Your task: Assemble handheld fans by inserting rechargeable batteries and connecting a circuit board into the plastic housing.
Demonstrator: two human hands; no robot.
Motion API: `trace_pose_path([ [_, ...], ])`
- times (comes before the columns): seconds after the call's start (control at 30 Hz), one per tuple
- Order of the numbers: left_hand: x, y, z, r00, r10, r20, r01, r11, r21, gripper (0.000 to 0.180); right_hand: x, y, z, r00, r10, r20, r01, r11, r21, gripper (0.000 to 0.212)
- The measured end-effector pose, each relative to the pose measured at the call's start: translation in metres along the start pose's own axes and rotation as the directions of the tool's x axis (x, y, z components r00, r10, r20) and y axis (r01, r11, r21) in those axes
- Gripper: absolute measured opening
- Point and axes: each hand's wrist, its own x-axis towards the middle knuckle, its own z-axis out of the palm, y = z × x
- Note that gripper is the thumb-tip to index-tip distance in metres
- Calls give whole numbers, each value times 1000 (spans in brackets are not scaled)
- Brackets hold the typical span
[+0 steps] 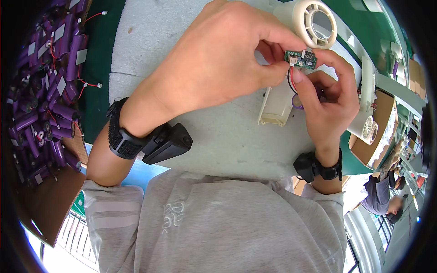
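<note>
A small green circuit board [308, 61] is held up between my two hands over the pale foam pad. My left hand [223, 57] pinches its left end with thumb and forefinger, beside a small white plug [293, 60]. The board's right side is gripped by my right hand [331, 102], with the forefinger at the top corner and the thumb below. Red and black wires [291, 80] hang from the plug. A purple battery cell [297, 101] shows partly behind my right thumb; I cannot tell whether my curled fingers hold it. Just below lies an open cream plastic housing [273, 110].
A cream round housing with a ringed, slotted end [314, 25] stands at the far right of the foam pad [218, 141]. Many purple battery packs [50, 104] with wires fill a carton at left. More cream housings [364, 127] and an open carton [384, 118] are at right. A person [384, 195] is farther off.
</note>
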Motion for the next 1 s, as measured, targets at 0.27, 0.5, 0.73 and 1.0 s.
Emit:
trace_pose_path([
  [0.27, -6, -5, 8, 998, -35, -50, 39, 997, 70, 36, 0, -5, 1, 999, -10, -39, 9, 999, -32, 43],
  [0.5, -2, -1, 7, 998, -53, -46, 56, 996, 67, 33, 5, 1, -2, 981, -192, -31, 182, 962, -203, 42],
  [0.73, 3, 4, 2, 998, -62, -26, 63, 997, 40, 29, 5, 4, -4, 985, -170, -29, 161, 968, -194, 39],
  [1.0, 5, 5, 1, 997, -71, -4, 71, 997, 7, 28, 6, 1, -3, 997, -62, -40, 60, 997, -54, 36],
])
